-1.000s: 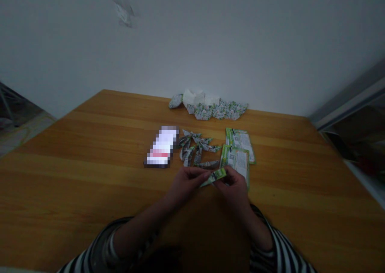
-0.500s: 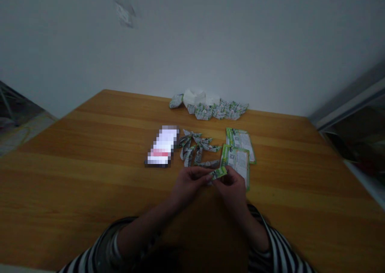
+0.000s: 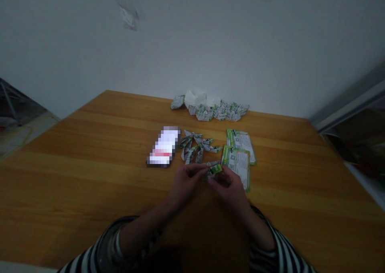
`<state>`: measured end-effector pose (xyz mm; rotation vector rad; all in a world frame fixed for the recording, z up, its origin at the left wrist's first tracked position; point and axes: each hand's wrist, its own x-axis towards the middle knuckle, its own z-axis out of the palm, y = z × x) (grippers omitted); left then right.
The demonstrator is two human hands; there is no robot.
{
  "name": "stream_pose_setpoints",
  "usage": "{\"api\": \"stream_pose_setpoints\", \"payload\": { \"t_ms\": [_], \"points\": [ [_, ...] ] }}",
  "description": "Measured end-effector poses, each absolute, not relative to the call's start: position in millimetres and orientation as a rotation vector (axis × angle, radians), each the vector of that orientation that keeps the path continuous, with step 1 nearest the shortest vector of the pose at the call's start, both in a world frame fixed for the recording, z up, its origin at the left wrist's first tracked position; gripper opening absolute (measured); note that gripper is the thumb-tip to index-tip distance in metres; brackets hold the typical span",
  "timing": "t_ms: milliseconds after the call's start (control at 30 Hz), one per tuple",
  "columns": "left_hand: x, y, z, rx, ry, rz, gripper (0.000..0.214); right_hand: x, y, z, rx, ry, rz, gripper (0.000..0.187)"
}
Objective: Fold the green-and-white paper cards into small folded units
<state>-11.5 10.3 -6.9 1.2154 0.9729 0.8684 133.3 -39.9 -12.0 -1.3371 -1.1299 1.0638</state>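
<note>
Between my two hands is a small folded piece of green printed paper [image 3: 215, 169]. My left hand [image 3: 185, 183] pinches its left side with thumb and fingers. On the other side, my right hand [image 3: 231, 188] is closed on the paper's right and lower edge. Just beyond the hands lies a loose group of folded paper pieces [image 3: 189, 154], grey and green. To their right are flat printed green-and-white sheets [image 3: 240, 166] in two overlapping stacks, the nearer one partly behind my right hand.
A phone [image 3: 165, 146] with a lit, blurred screen lies left of the folded pieces. Along the wall stand joined folded-paper shapes [image 3: 221, 110] with a crumpled white tissue [image 3: 195, 99]. The wooden table [image 3: 90, 176] meets a white wall, where a clear plastic bag [image 3: 128, 16] hangs.
Both hands stay together on the paper. The folded piece has turned slightly and shifted a little left, and my right hand's fingers have moved along its edge.
</note>
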Motion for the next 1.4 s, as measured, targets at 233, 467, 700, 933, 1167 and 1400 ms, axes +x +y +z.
{"api": "stream_pose_setpoints", "payload": {
  "t_ms": [233,467,700,933,1167,1400],
  "points": [
    [-13.2,5.7,-12.2,1.437,0.788,0.858,0.036,144.1,-37.5,-14.3,-1.423,-0.990,1.098,0.032],
    [-21.7,13.4,-1.7,1.408,0.609,0.713,0.042,158.3,-32.7,-10.7,-1.395,-1.043,0.978,0.028],
    [-26.9,19.9,0.5,1.596,0.679,0.487,0.028,157.4,-33.8,-12.8,-1.348,-1.108,1.082,0.023],
    [-22.3,14.3,0.1,1.593,0.576,0.521,0.031,153.0,-35.2,-14.9,-1.331,-1.188,1.026,0.018],
    [-17.6,8.8,-20.5,1.838,0.810,0.725,0.021,133.3,-47.6,-18.7,-1.343,-1.597,0.619,0.051],
    [-17.5,13.5,-9.2,1.674,0.863,1.068,0.038,133.7,-48.6,-16.7,-1.318,-1.378,0.509,0.027]
  ]
}}
